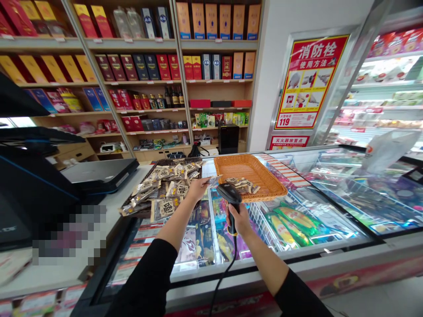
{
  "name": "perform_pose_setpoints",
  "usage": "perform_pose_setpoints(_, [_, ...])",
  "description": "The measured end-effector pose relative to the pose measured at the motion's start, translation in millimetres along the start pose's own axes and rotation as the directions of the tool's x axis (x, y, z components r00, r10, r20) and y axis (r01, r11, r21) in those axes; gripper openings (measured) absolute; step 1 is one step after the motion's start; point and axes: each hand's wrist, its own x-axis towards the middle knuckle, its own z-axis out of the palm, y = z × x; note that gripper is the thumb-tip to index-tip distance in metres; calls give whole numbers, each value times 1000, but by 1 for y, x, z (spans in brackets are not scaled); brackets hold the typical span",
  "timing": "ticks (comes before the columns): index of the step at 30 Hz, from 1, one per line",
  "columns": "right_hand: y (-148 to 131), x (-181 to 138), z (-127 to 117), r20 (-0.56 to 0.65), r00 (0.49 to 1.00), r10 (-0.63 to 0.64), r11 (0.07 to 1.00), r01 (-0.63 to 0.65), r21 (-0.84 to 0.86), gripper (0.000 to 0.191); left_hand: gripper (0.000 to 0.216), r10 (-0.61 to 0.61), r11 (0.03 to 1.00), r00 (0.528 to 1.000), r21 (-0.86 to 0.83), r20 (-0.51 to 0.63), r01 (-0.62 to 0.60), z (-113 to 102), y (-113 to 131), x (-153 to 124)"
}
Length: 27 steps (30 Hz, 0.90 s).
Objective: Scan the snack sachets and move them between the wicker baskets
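Note:
My right hand (240, 219) is wrapped round the handle of a black barcode scanner (230, 193), its cable running down toward me. Just left of the scanner's head, my left hand (198, 188) pinches a small snack packet (214, 180) by its edge. A dark woven basket (145, 212) on the left is heaped with similar brown and clear snack packets (167, 207). To the right lies an orange-brown wicker basket (261, 171) with several packets (246, 185) near its front left corner. Both baskets rest on the glass top of a chest freezer.
Frozen goods show under the freezer glass (198, 273). On the left, a counter holds a flat scale (99, 171) and a dark checkout machine (26, 176). A clear plastic bag (390, 152) stands at right. Shelves (142, 42) of boxed bottles line the back wall.

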Motion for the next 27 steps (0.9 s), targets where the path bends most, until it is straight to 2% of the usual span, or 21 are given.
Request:
perform_pose_setpoints(2, [-1, 2, 0, -81, 995, -55, 998, 56, 3, 41, 35, 11, 1000, 1000, 23, 3, -11, -3, 2, -2])
perform_pose_setpoints(4, [-5, 5, -1, -207, 972, -115, 992, 124, 30, 41, 39, 83, 996, 996, 44, -13, -82, -8, 9, -2])
perform_pose_setpoints(8, [-16, 14, -6, -507, 848, -154, 961, 249, 125, 40, 54, 306, 941, 952, 159, -22, -299, -6, 34, 8])
perform_pose_setpoints(10, [-19, 18, -10, -593, 795, -127, 942, 284, 179, 40, 60, 347, 916, 936, 193, 52, -351, 5, 49, 16])
perform_pose_setpoints(12, [-20, 21, -14, -628, 772, -97, 933, 290, 214, 41, 60, 309, 915, 929, 200, 205, -349, 21, 62, 23])
perform_pose_setpoints(14, [-18, 23, -16, -645, 761, -71, 937, 273, 219, 43, 58, 203, 920, 907, 244, 368, -305, 35, 71, 29])
perform_pose_setpoints(17, [-15, 25, -15, -655, 754, -55, 945, 252, 210, 45, 60, 83, 885, 872, 366, 483, -287, 39, 79, 32])
perform_pose_setpoints(19, [-13, 25, -14, -645, 762, -65, 943, 258, 209, 46, 59, 81, 856, 873, 415, 481, -308, 29, 83, 31])
perform_pose_setpoints(21, [-13, 24, -12, -619, 781, -83, 939, 269, 214, 46, 53, 93, 861, 911, 427, 402, -277, 8, 85, 25])
perform_pose_setpoints(24, [-13, 20, -8, -573, 813, -107, 939, 272, 212, 47, 41, 87, 908, 969, 381, 231, -173, -35, 82, 4])
perform_pose_setpoints(27, [-10, 14, -3, -447, 888, -105, 959, 209, 190, 45, 36, 40, 932, 989, 351, 141, -88, -81, 69, -29])
